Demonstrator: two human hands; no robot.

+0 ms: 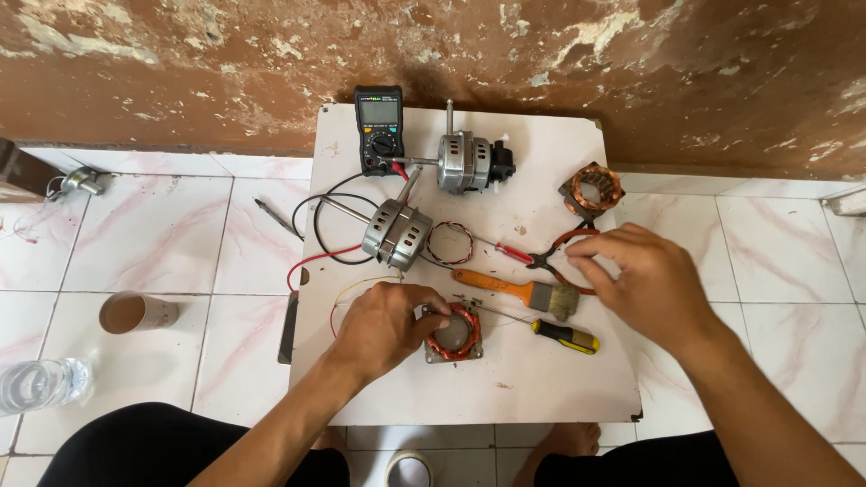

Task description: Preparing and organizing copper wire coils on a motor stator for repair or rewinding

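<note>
Mid-job by the look: left hand point(390, 326) pinches the copper-wound stator point(454, 333) at board centre; right hand point(642, 281), loosely curled, reaches the red-handled pliers point(561, 261) at 2 o'clock; both fan motors point(397, 233) lie unassembled at 11.

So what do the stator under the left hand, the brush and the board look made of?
The stator by the left hand: shiny orange-red windings, likely enamelled copper wire, in a dull grey metal frame. The brush: orange handle, plastic or painted wood, with pale bristles. The board: smooth white surface with a chipped edge, probably laminated wood.
</note>
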